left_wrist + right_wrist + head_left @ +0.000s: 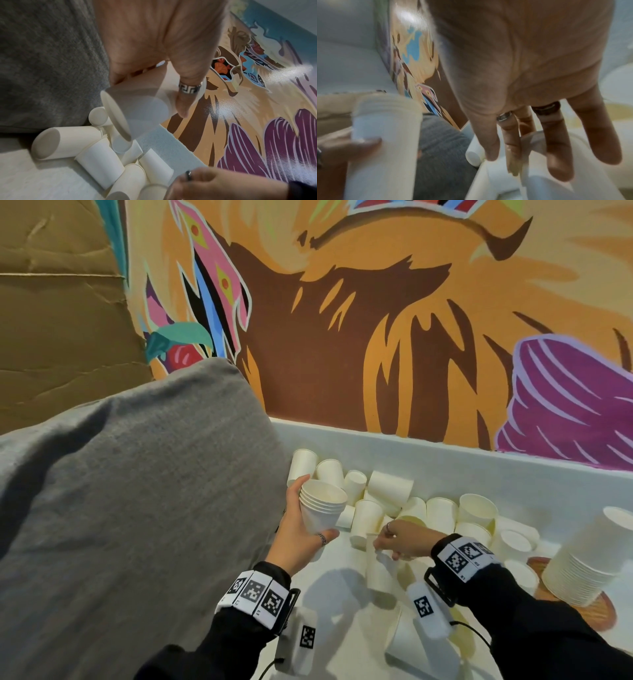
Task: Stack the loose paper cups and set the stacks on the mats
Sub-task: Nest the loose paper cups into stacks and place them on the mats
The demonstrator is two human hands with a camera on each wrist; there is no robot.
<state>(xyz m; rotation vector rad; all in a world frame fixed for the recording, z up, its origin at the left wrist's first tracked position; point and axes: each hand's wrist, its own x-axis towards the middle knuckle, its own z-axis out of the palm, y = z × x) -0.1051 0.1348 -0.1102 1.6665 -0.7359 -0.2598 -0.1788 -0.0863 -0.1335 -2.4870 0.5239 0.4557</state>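
Note:
My left hand [318, 508] grips a short stack of white paper cups [323, 505], mouth up, above the table's left side; in the left wrist view that stack [137, 108] lies across my left hand [149, 97]. My right hand [380, 546] pinches the rim of a single upright cup [376, 573] just to the right of the stack. Seen from the right wrist, my right hand [522, 159] has fingers on both sides of this cup's [496, 178] rim. Several loose cups [387, 487] lie heaped behind both hands. A tall cup stack [582, 556] leans on a brown mat [597, 616] at right.
A grey cushion [137, 491] crowds the left side of the white table [342, 604]. A painted wall [376, 337] and a low white ledge [479, 460] close off the back. Another cup [407, 642] lies on its side near my right wrist.

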